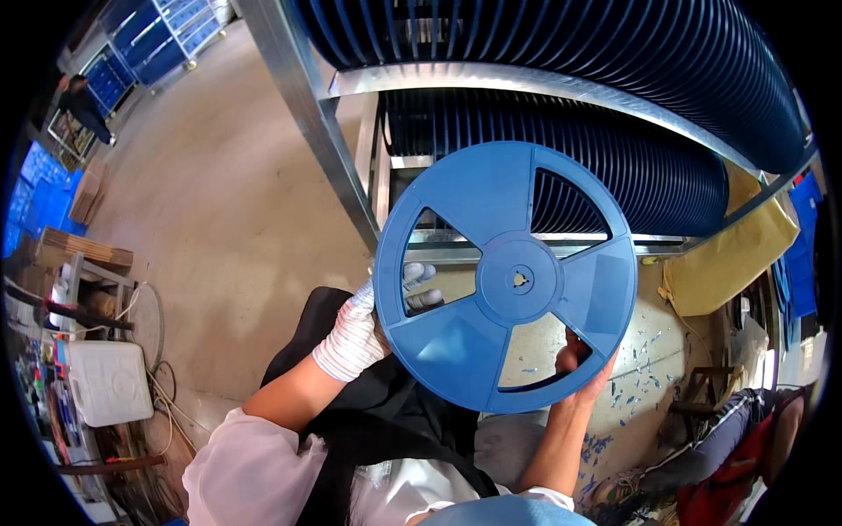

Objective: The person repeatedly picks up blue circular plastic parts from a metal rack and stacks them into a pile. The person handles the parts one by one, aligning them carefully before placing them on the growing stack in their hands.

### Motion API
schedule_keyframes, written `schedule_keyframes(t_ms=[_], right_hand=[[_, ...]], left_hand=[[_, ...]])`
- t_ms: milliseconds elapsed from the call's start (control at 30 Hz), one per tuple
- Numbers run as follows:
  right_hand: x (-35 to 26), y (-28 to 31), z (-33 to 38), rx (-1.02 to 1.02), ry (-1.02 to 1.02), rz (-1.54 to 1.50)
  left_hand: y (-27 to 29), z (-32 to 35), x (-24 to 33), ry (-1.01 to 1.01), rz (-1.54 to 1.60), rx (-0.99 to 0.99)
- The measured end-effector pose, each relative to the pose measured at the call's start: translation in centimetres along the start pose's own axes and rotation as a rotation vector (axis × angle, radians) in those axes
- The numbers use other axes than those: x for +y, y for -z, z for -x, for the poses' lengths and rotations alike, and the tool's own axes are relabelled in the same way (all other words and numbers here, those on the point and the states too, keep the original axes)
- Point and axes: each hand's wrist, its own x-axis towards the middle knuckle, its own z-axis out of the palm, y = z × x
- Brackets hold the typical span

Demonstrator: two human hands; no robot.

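A large blue plastic reel with a round hub and three cut-out windows is held up in front of me, its flat face toward me. My left hand, in a white striped knit glove, grips the reel's left rim; its fingertips show behind the reel through the left window. At the lower right rim my right hand is closed on the reel too, some of its fingers visible through the bottom window. The rest of both hands' fingers lies hidden behind the reel.
Ahead stands a metal rack with rows of dark blue discs on two levels. Blue scraps litter the floor at right, near a seated person. Left are a white case and cables; another person stands far left.
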Motion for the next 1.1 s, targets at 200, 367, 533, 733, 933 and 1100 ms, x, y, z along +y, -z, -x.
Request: schedule_keyframes(t_ms=[200, 367, 533, 733, 933, 1100], right_hand=[[-0.9, -1.5, 1.7, 0.088, 0.354, 0.38], [2.9, -3.8, 4.5, -0.078, 0.514, 0.607], [6.2, -6.9, 6.8, -0.386, 0.666, 1.224], [9.3, -11.2, 5.3, -0.735, 0.571, 0.989], [10.7, -7.9, 2.9, -0.757, 0.598, 1.266], [12.3, -5.5, 1.9, -0.613, 0.386, 1.307]], left_hand=[[2.0, -1.1, -2.1, -0.677, -0.771, 0.201], [1.8, 0.3, -4.4, -0.949, -1.869, -0.033], [1.9, -3.4, -5.6, -0.601, -1.292, -0.169], [1.8, -5.2, -2.9, -0.652, -1.117, -0.082], [1.0, -8.9, 1.5, -0.523, -0.903, -0.075], [1.7, -10.6, 0.5, -0.583, -0.892, -0.083]])
